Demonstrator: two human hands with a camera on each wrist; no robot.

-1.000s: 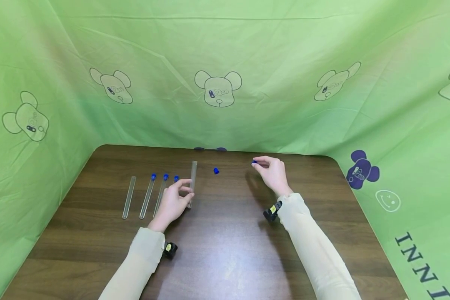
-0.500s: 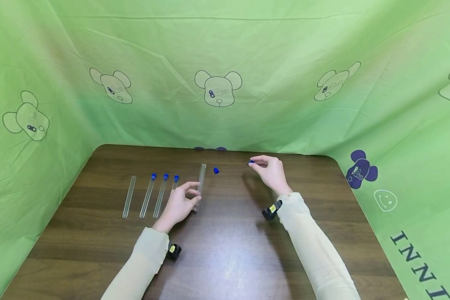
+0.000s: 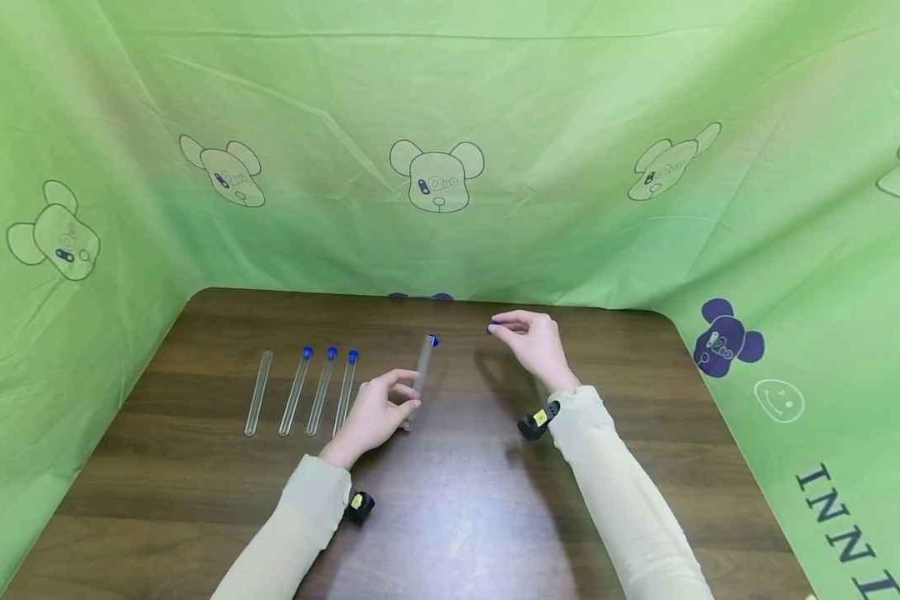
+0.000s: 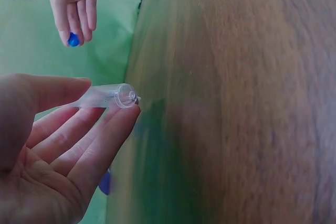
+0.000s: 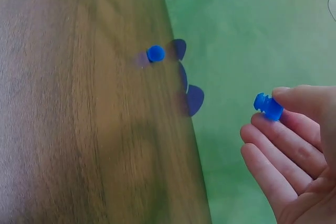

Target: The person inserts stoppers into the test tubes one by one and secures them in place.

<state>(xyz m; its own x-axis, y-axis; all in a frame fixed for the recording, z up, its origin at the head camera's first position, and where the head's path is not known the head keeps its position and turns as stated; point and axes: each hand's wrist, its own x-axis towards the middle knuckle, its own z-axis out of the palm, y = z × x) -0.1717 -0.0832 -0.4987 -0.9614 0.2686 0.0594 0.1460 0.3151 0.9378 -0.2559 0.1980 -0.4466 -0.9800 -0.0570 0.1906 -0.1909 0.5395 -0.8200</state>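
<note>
My left hand [image 3: 375, 412] pinches a clear test tube [image 3: 423, 367] between thumb and fingers, its open end tilted up and away. The tube's rounded bottom [image 4: 126, 96] shows near the fingertips in the left wrist view. To the right, my right hand [image 3: 538, 343] pinches a blue stopper [image 5: 269, 106] between thumb and fingertips, its ribbed plug end pointing outward toward the tube's side. Another blue stopper [image 5: 156, 53] stands on the table; in the head view the tube's mouth overlaps it.
On the left of the wooden table [image 3: 157, 483] lie three test tubes with blue stoppers, among them one capped tube [image 3: 320, 396], plus an uncapped tube [image 3: 258, 396]. A green printed cloth [image 3: 435, 250] hangs around the back and sides.
My left hand has carried the test tube rightward, away from the row, uncovering the third capped tube. My right hand has shifted slightly left with the stopper.
</note>
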